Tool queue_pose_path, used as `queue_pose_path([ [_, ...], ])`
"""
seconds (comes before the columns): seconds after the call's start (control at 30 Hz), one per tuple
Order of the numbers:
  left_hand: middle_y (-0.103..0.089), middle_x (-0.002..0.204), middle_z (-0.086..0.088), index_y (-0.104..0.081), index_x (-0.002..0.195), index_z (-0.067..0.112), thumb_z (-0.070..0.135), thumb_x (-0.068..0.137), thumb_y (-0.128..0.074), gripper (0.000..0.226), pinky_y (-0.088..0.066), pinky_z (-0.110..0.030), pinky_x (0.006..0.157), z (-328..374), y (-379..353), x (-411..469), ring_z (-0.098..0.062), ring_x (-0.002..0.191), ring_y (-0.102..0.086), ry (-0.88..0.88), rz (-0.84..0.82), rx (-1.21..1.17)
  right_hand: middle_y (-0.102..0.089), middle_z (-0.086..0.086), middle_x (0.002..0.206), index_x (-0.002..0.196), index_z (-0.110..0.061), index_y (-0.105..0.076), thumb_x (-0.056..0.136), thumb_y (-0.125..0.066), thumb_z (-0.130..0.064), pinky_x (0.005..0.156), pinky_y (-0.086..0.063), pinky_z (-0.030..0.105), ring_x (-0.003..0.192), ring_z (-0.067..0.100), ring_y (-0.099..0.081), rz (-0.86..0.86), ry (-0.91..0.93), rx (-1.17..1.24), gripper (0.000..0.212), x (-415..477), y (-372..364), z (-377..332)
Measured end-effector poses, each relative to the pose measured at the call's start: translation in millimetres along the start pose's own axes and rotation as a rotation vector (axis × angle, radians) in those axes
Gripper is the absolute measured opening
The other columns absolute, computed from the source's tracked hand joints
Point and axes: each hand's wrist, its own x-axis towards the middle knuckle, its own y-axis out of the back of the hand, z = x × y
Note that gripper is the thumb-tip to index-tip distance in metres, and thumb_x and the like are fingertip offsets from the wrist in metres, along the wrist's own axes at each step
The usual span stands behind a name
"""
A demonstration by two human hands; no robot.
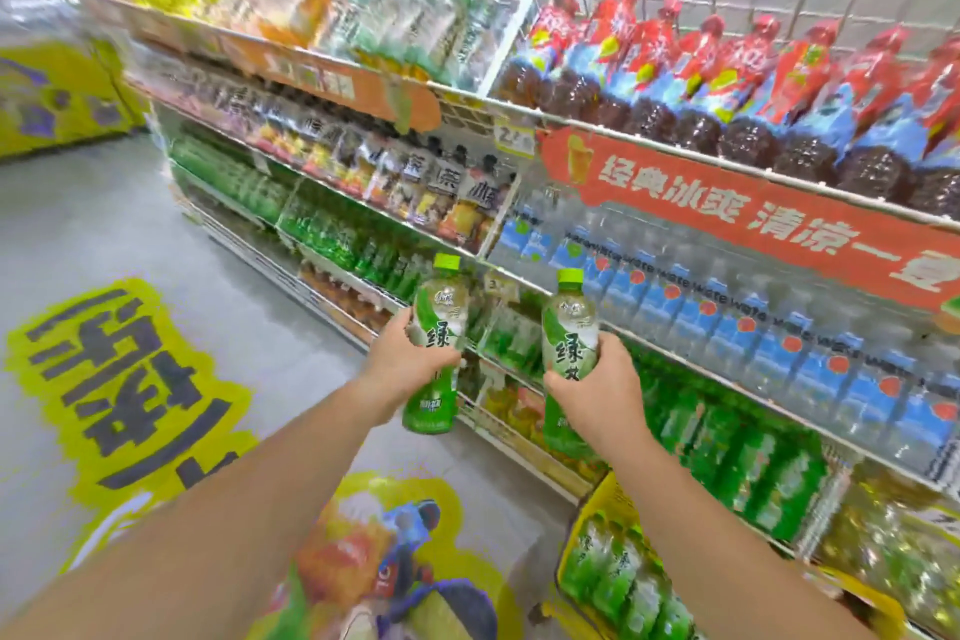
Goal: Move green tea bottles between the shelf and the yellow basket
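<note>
I hold two green tea bottles upright in front of the shelf. My left hand [405, 353] grips one green tea bottle [440, 317] round its middle. My right hand [597, 390] grips the other green tea bottle [569, 322] the same way. Both have light green caps and green labels. Below my right arm stands the yellow basket [602, 499] on the floor, with several green tea bottles [618, 572] lying in it. More green bottles [737, 457] fill the lower shelf behind my right hand.
The white wire shelf [519, 109] runs from far left to right, with red-labelled dark drinks on top, blue-labelled water bottles [727, 322] in the middle and green bottles lower. Grey floor with yellow stickers [119, 379] lies to the left.
</note>
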Motion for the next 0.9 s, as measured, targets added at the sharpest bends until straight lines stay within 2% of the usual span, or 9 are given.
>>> queue_pose_path([
  [0.1,-0.073,0.094,-0.001,-0.06,0.109,0.023,0.015,0.069,-0.083,0.047,-0.053,-0.023,0.061,-19,51,17,-0.013,0.081,-0.071,0.021,0.045,-0.054,-0.06,-0.002,0.098,0.102,-0.03,-0.051,0.056,-0.075,-0.039,0.076,-0.057,0.044,0.088,0.022,-0.062,-0.053,0.028,-0.021,0.052,10,-54,-26],
  [0.2,-0.071,0.089,-0.001,-0.059,0.106,0.018,0.005,0.073,-0.08,0.041,-0.044,-0.01,0.049,-44,96,41,0.005,0.062,-0.064,0.013,0.075,-0.094,-0.059,-0.003,0.097,0.103,-0.03,-0.051,0.057,-0.074,-0.038,0.075,-0.057,0.044,0.087,0.021,-0.063,-0.091,0.05,-0.017,0.051,17,-107,-50],
  [0.27,-0.07,0.084,0.003,-0.059,0.101,0.021,0.001,0.073,-0.08,0.04,-0.048,-0.012,0.053,-61,133,62,0.002,0.064,-0.066,0.032,0.088,-0.106,-0.06,-0.005,0.096,0.104,-0.03,-0.052,0.063,-0.078,-0.029,0.074,-0.056,0.04,0.086,0.017,-0.063,-0.124,0.067,-0.008,0.049,23,-146,-70],
  [0.37,-0.073,0.09,-0.001,-0.061,0.107,0.024,0.006,0.069,-0.081,0.046,-0.059,-0.036,0.077,-82,189,102,-0.018,0.081,-0.072,0.069,0.069,-0.107,-0.061,-0.008,0.087,0.097,-0.029,-0.052,0.068,-0.082,-0.019,0.064,-0.05,0.025,0.077,0.009,-0.06,-0.14,0.08,0.004,0.043,41,-208,-99],
  [0.43,-0.073,0.092,-0.003,-0.06,0.104,0.026,0.014,0.062,-0.081,0.049,-0.059,-0.044,0.083,-92,222,128,-0.021,0.085,-0.072,0.082,0.065,-0.079,-0.061,-0.004,0.091,0.099,-0.03,-0.052,0.064,-0.08,-0.031,0.067,-0.054,0.036,0.08,0.015,-0.062,-0.131,0.065,0.005,0.045,51,-247,-116],
  [0.5,-0.072,0.095,-0.004,-0.06,0.106,0.026,0.015,0.062,-0.081,0.05,-0.058,-0.044,0.084,-98,247,153,-0.022,0.087,-0.072,0.096,0.04,-0.058,-0.06,-0.005,0.092,0.101,-0.031,-0.051,0.064,-0.08,-0.037,0.071,-0.056,0.041,0.079,0.015,-0.061,-0.122,0.03,0.021,0.048,60,-281,-127],
  [0.57,-0.071,0.097,-0.005,-0.059,0.109,0.023,0.011,0.068,-0.081,0.048,-0.058,-0.041,0.083,-100,264,177,-0.022,0.088,-0.071,0.096,0.011,-0.039,-0.053,-0.009,0.088,0.098,-0.029,-0.048,0.07,-0.082,-0.028,0.071,-0.051,0.036,0.076,0.008,-0.055,-0.112,0.024,0.037,0.044,68,-308,-138],
  [0.7,-0.068,0.09,-0.002,-0.062,0.107,0.019,0.007,0.072,-0.08,0.041,-0.057,-0.033,0.073,-105,280,228,-0.018,0.08,-0.068,0.081,-0.021,-0.016,-0.049,-0.006,0.095,0.103,-0.028,-0.045,0.071,-0.081,-0.023,0.075,-0.042,0.032,0.087,0.014,-0.048,-0.113,0.011,0.012,0.048,95,-351,-147],
  [0.9,-0.069,0.091,-0.001,-0.062,0.098,0.026,0.006,0.071,-0.081,0.038,-0.052,-0.027,0.066,-114,275,310,-0.015,0.078,-0.067,0.09,-0.095,0.034,-0.056,-0.003,0.09,0.095,-0.026,-0.051,0.069,-0.082,-0.019,0.064,-0.037,0.031,0.079,0.014,-0.053,-0.075,-0.07,0.052,0.04,147,-402,-131],
])
